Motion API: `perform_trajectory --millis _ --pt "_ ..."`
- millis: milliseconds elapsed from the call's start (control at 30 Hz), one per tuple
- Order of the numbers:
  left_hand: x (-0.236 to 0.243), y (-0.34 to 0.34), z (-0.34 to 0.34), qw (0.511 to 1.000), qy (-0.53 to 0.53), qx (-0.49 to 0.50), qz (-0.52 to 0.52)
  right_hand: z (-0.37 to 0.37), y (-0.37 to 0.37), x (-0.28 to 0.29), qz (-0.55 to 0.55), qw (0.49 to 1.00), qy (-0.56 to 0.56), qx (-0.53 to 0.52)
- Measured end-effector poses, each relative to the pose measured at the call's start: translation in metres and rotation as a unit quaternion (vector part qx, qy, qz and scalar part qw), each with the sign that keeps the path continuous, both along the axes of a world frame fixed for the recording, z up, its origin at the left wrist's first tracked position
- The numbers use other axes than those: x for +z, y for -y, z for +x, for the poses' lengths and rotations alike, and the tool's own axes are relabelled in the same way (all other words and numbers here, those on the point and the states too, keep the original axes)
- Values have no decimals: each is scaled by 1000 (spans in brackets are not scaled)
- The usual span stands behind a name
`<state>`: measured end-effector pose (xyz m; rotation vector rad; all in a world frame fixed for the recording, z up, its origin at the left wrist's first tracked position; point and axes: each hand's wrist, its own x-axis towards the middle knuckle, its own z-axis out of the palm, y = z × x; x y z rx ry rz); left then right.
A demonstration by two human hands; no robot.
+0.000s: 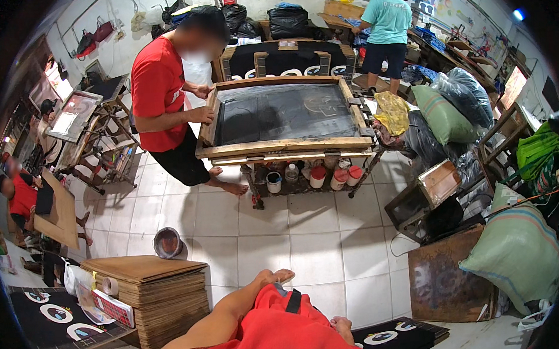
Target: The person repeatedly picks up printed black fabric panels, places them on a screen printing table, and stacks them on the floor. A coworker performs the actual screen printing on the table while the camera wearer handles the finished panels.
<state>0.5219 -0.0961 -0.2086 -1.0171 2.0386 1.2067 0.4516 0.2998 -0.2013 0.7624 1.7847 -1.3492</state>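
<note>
My right hand is low at the right side of my red clothing, partly hidden by it, with its fingers curled; I cannot see what, if anything, is in it. Beside it lie black printed panels with white eye shapes. My left hand is out of view. My bare leg and foot reach forward. Ahead, a person in a red shirt grips the left side of a large wooden-framed printing screen on a wheeled table, with paint buckets on its lower shelf.
A grey bucket stands on the tiles. A cardboard stack and printed panels are at lower left; green sacks, bags and a board at right. A person in teal works behind; others sit at far left.
</note>
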Motion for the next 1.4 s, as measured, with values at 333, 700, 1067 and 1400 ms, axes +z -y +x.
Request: perform_trajectory --millis 333,700,1067,1400 --pt "0 -1 -2 1000 -2 12 -10 2 -1 -8 16 1000 8 8" --pt "-13 2 2 1000 -6 -22 -21 0 3 4 16 1000 -1 4" --pt "-17 4 3 997 -39 -62 -3 3 4 7 17 999 -6 42" --pt "-58 7 11 991 -71 -101 -42 5 -8 -21 -15 999 8 42"
